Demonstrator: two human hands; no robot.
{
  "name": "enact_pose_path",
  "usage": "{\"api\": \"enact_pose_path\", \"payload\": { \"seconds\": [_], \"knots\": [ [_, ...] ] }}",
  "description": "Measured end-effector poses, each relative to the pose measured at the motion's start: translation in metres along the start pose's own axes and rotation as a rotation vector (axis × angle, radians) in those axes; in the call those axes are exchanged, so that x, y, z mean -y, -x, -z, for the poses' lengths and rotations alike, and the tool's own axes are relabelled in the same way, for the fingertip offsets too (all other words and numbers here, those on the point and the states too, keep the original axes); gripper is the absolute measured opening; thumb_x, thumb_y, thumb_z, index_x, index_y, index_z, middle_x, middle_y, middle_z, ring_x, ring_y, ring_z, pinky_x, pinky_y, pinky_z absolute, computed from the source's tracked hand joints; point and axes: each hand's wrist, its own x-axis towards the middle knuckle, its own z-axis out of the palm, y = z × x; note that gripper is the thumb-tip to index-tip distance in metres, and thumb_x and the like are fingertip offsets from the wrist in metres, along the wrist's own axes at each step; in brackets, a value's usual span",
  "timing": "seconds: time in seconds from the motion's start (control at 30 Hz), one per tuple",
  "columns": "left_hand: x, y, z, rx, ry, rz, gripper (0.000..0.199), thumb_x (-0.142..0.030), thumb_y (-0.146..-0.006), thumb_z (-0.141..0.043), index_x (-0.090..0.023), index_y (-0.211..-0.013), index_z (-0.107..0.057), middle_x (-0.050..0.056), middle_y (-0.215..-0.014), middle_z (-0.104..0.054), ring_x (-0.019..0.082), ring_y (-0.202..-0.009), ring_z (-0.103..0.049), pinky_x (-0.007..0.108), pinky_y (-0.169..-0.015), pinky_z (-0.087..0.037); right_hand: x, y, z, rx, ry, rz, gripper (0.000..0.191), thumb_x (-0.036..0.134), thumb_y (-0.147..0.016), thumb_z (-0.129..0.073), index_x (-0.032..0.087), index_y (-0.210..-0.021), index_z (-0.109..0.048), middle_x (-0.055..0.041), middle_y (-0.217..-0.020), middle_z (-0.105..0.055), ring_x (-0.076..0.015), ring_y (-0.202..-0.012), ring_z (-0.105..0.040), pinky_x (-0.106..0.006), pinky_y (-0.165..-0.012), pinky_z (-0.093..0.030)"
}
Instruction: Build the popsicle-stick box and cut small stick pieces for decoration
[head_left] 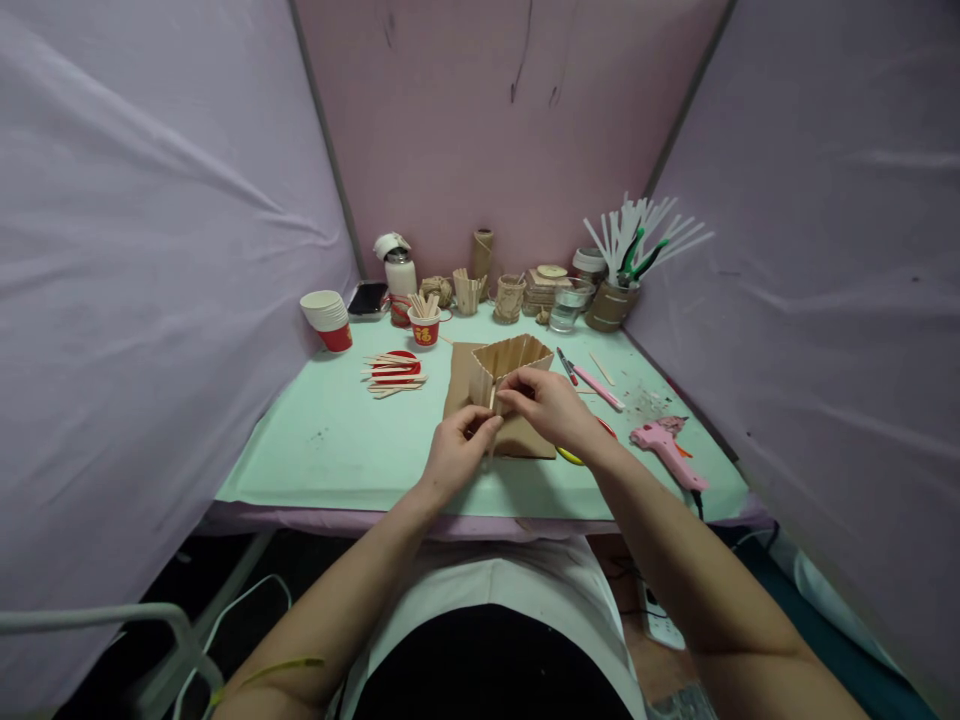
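Observation:
A box-like shape made of wooden sticks (513, 353) stands on a piece of brown cardboard (525, 440) near the middle of the table. At its near left corner, my left hand (463, 447) has its thumb and index finger pressed together at the lower end of a thin pale strip. My right hand (546, 402) pinches at the same corner a little higher, with its fingers against the box. What lies between the fingertips of each hand is too small to make out.
Loose sticks lie on a red disc (409, 368) at the left. Cups (328, 320), jars and a water glass (568, 306) line the back. A pink glue gun (667, 452), a pink pen-like tool (598, 387) and yellow-handled scissors (570, 456) lie at the right.

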Motion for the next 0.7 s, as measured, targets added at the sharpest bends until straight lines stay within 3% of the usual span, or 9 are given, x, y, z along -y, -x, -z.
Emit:
{"api": "enact_pose_path", "payload": {
  "seconds": [0.17, 0.27, 0.43, 0.6, 0.7],
  "knots": [
    [-0.005, -0.002, -0.003, -0.024, -0.168, -0.109, 0.012, -0.023, -0.08, -0.056, -0.016, -0.076, -0.064, -0.002, -0.067, -0.058, 0.011, -0.064, -0.051, 0.022, -0.061, -0.039, 0.001, 0.003, -0.003, -0.031, 0.022, 0.005, 0.012, 0.017, -0.083, -0.059, 0.018, -0.074, -0.066, -0.0005, -0.072, -0.069, -0.0137, -0.065, -0.059, -0.024, -0.063, -0.039],
    [-0.004, -0.001, -0.004, -0.007, -0.178, -0.089, 0.007, -0.019, -0.076, -0.059, -0.016, -0.081, -0.064, -0.001, -0.071, -0.06, 0.012, -0.065, -0.053, 0.023, -0.063, -0.041, -0.002, 0.003, -0.003, -0.048, 0.033, 0.013, 0.012, 0.018, -0.084, -0.06, 0.019, -0.074, -0.066, -0.0004, -0.072, -0.069, -0.0144, -0.065, -0.059, -0.025, -0.063, -0.038],
    [0.001, 0.0, 0.002, 0.05, -0.14, -0.014, 0.036, -0.025, -0.067, -0.073, -0.017, -0.101, -0.065, 0.002, -0.087, -0.065, 0.012, -0.064, -0.054, 0.024, -0.062, -0.044, -0.01, 0.0, 0.0, -0.067, 0.03, 0.044, 0.008, 0.017, -0.084, -0.061, 0.02, -0.077, -0.065, -0.0015, -0.079, -0.072, -0.0159, -0.071, -0.062, -0.026, -0.066, -0.041],
    [0.015, -0.007, 0.019, -0.073, -0.165, -0.047, 0.015, -0.029, -0.08, -0.062, -0.018, -0.087, -0.068, 0.002, -0.084, -0.068, 0.014, -0.072, -0.058, 0.026, -0.071, -0.046, -0.014, 0.0, -0.001, -0.128, 0.081, 0.315, 0.009, 0.018, -0.088, -0.057, 0.02, -0.082, -0.063, -0.0032, -0.08, -0.068, -0.0174, -0.076, -0.061, -0.028, -0.069, -0.044],
    [0.027, -0.012, 0.025, -0.128, -0.248, -0.063, 0.017, -0.029, -0.083, -0.057, -0.017, -0.078, -0.067, 0.001, -0.075, -0.066, 0.015, -0.072, -0.06, 0.026, -0.07, -0.045, -0.016, -0.002, -0.004, -0.155, 0.111, 0.392, 0.012, 0.017, -0.09, -0.053, 0.02, -0.082, -0.061, -0.0042, -0.08, -0.066, -0.0178, -0.077, -0.06, -0.028, -0.069, -0.045]
  ]
}}
